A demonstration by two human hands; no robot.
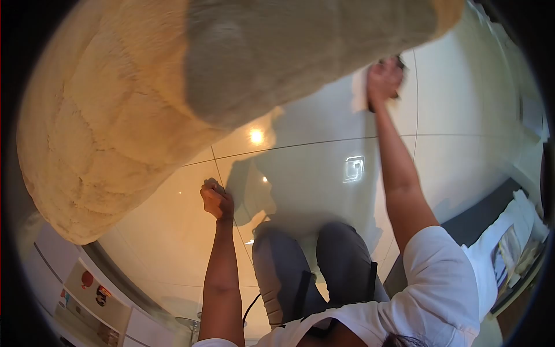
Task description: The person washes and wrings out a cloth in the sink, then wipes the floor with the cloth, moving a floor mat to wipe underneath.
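My right hand (385, 81) reaches far forward over the pale floor tiles, its fingers wrapped round a dark object (400, 62). Only the object's edges show past the fingers, and motion blurs it, so its kind cannot be made out. Nearer to me, my left hand (217, 199) is curled into a fist above or against the floor (312, 133). Nothing shows in it. Between and beyond my hands hangs the lower edge of a large, plush beige cover (133, 110), partly in grey shadow.
My knees (344, 246) are bent on the glossy tiles. A white shelf unit (104, 289) with small items stands at lower left. To the right lie a dark grey mat or cushion (483, 211) and a white cloth (503, 231) beside a rack-like edge.
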